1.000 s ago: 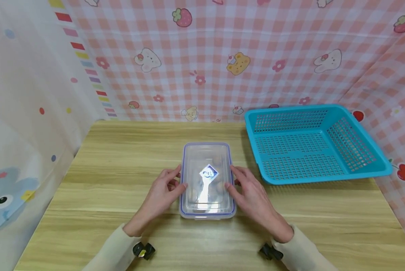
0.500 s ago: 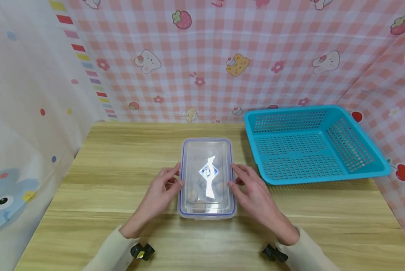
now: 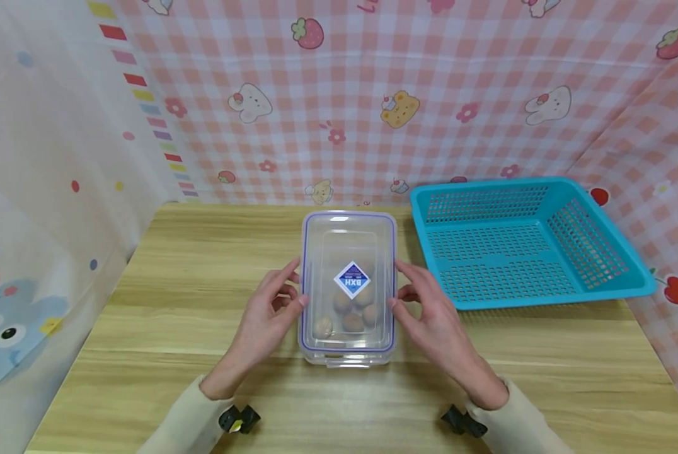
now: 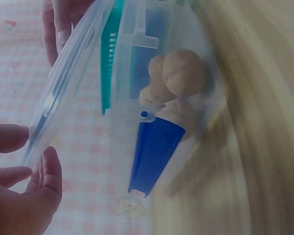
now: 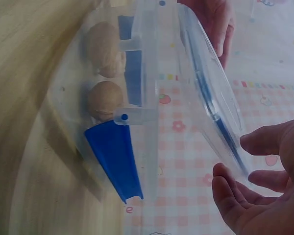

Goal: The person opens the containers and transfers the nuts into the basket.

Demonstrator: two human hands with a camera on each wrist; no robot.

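A clear lid (image 3: 327, 252) with a blue-purple seal and a diamond-shaped label is raised over a clear plastic food container (image 3: 347, 359). My left hand (image 3: 265, 312) pinches its left edge between thumb and fingers. On the opposite edge my right hand (image 3: 430, 318) does the same. Both wrist views show a gap between the lid (image 5: 210, 93) and the container's rim. Several brown walnuts (image 4: 183, 73) lie inside the container, which rests on the table. Blue side latches, one on the left (image 4: 157, 156) and one on the right (image 5: 117, 161), hang unclipped.
A turquoise perforated basket (image 3: 543, 300) stands at the back right of the wooden table (image 3: 203, 302). Pink checked cloth (image 3: 339, 94) hangs behind the table, with a white patterned cloth (image 3: 50, 157) along the left side.
The lid has come up off the container, with both hands rising at its edges. Its glare has gone, so the label and the walnuts show through. The basket has stayed put.
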